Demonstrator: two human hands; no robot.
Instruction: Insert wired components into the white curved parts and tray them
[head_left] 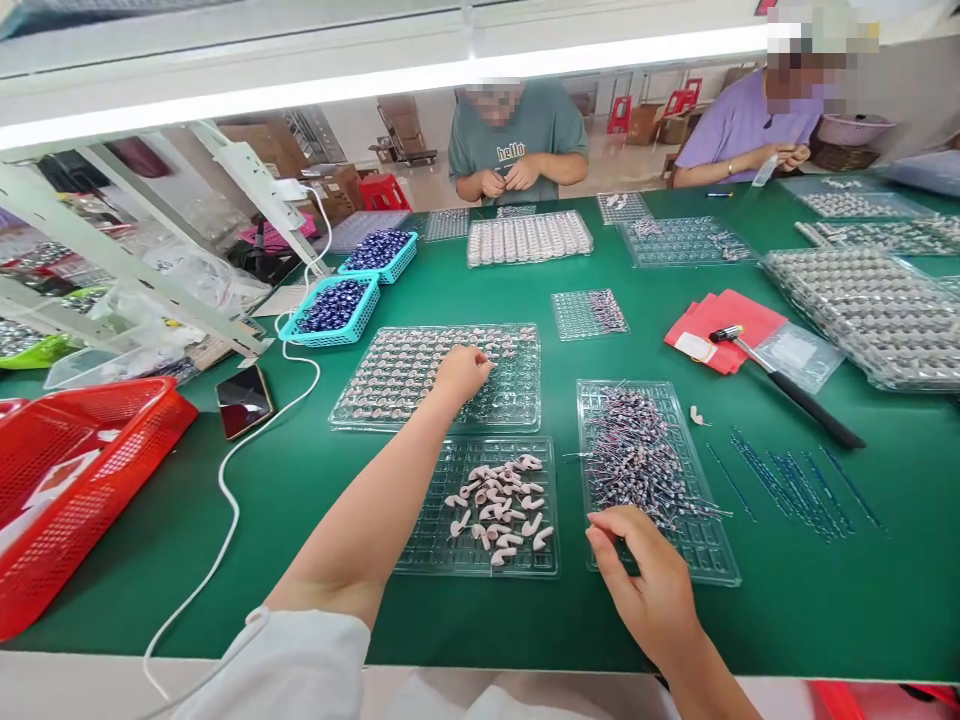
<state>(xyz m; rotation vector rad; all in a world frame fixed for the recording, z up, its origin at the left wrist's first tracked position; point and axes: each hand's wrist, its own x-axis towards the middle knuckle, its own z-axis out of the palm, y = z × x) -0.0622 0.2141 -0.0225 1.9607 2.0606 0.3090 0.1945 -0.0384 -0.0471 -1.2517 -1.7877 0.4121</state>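
Note:
My left hand (463, 375) reaches over a clear plastic tray (517, 410) set with rows of small round pinkish parts. Its fingers are pinched together near the tray's right side, and what they hold, if anything, is too small to make out. Closer to me, another clear tray (435, 545) carries a loose pile of pale pink curved pieces (506, 505). My right hand (649, 575) is at the near edge of a third tray (712, 565), beside a heap of small wired components (637, 455). Its thumb and forefinger are curved and slightly apart, with nothing visible between them.
A black-handled tool (810, 405) lies over red bags (720, 325), near blue twisted strands (795, 490). Left are a phone (244, 402), a white cable (225, 480), a red basket (90, 500) and blue baskets (360, 325) of dark beads. Two people sit opposite.

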